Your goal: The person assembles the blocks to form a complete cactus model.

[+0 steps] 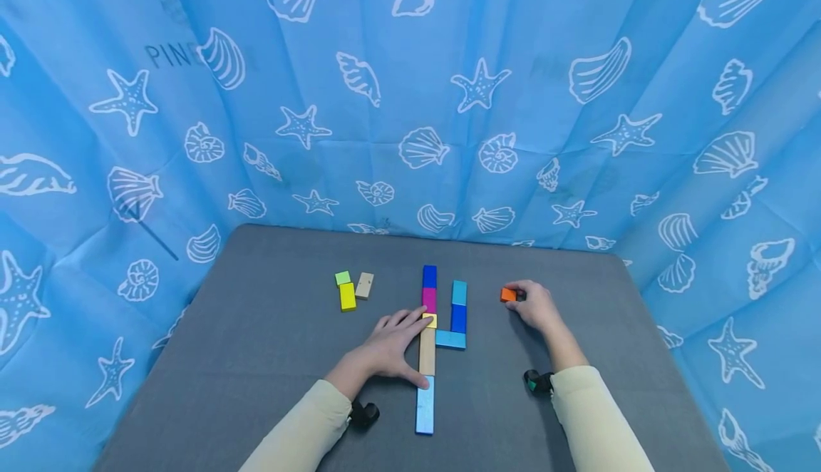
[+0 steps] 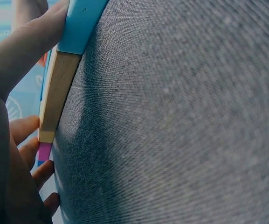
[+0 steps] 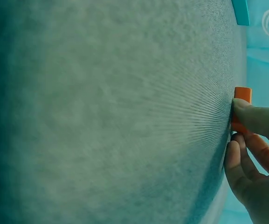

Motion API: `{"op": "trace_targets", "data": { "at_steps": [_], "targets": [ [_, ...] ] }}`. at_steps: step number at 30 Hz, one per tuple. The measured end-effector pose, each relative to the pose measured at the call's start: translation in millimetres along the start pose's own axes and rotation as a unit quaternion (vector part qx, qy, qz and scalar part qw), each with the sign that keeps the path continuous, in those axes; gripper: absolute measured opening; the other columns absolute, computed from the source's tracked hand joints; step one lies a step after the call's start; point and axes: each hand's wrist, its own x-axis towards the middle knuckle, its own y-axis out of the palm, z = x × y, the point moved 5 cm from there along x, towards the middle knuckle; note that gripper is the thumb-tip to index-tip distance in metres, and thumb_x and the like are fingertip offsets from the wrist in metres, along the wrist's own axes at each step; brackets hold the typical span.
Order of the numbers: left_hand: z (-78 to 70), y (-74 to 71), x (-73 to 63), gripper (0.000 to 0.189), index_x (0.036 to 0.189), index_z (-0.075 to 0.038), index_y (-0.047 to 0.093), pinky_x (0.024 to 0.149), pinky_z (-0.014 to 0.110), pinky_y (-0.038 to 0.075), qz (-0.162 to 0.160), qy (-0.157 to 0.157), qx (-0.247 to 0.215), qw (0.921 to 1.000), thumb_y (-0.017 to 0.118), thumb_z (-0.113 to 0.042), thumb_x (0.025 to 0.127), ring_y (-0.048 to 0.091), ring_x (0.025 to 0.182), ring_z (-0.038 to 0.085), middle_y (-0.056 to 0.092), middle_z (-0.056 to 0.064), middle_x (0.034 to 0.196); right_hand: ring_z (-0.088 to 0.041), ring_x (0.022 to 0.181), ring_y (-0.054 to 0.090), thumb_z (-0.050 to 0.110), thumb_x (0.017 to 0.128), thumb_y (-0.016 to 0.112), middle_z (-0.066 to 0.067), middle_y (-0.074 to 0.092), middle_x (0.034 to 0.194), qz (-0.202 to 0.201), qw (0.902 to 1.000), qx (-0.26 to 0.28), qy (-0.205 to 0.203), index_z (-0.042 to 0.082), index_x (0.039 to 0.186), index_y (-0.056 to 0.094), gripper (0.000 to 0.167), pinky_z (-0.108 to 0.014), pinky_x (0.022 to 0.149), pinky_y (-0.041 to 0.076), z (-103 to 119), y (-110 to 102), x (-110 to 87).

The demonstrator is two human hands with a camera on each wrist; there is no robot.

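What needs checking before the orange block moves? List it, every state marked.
1. Right hand pinches the orange block: ok.
2. Left hand is at the long column of blocks: ok.
3. Column's blocks lie end to end: ok.
4. Orange block is set against another block: not ok, it is apart.
5. Orange block is off the table: cannot tell.

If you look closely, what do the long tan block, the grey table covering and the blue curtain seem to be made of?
Long tan block: probably wood, with a bare-looking finish; faint grain shows on its side.
Grey table covering: likely matt woven fabric; fine thread-like ribs show close up.
Blue curtain: thin printed sheet, plastic or cloth unclear; it hangs in soft creases.
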Motion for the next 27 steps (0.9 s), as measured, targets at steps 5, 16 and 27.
{"op": "trace_targets", "data": {
  "at_steps": [5,16,27],
  "targets": [
    [-0.7,0.8,0.7,0.119,0.162,-0.033,0.022,0.120,0.058,0.018,0.001,0.002,-0.002,1.0000,0.075,-0.079,0.065,0.020,0.152,0.028,0.013,-0.005,0.170,-0.044,0.123,0.051,0.013,0.093,0.073,-0.027,0.056,0.138,0.002,0.9999,-0.012,-0.004,0.003,0.131,0.065,0.041,-0.061,0.104,0.040,4.7,-1.9,0.5],
    [-0.1,0.3,1.0,0.120,0.162,-0.033,0.022,0.120,0.058,0.018,0.002,0.001,-0.003,1.0000,0.074,-0.081,0.065,0.019,0.153,0.028,0.013,-0.005,0.170,-0.042,0.123,0.052,0.014,0.094,0.071,-0.025,0.056,0.139,-0.006,0.9996,0.012,-0.025,0.006,0.132,0.065,0.039,-0.061,0.105,0.040,30.0,0.5,5.7],
    [1.3,1.8,1.3,0.120,0.161,-0.034,0.022,0.120,0.059,0.019,-0.003,0.001,-0.006,1.0000,0.075,-0.080,0.064,0.020,0.153,0.028,0.013,-0.006,0.170,-0.041,0.123,0.054,0.014,0.094,0.071,-0.023,0.057,0.139,-0.013,0.9987,0.026,-0.043,0.006,0.133,0.065,0.039,-0.058,0.103,0.044,50.1,2.5,10.3]
  ]
}}
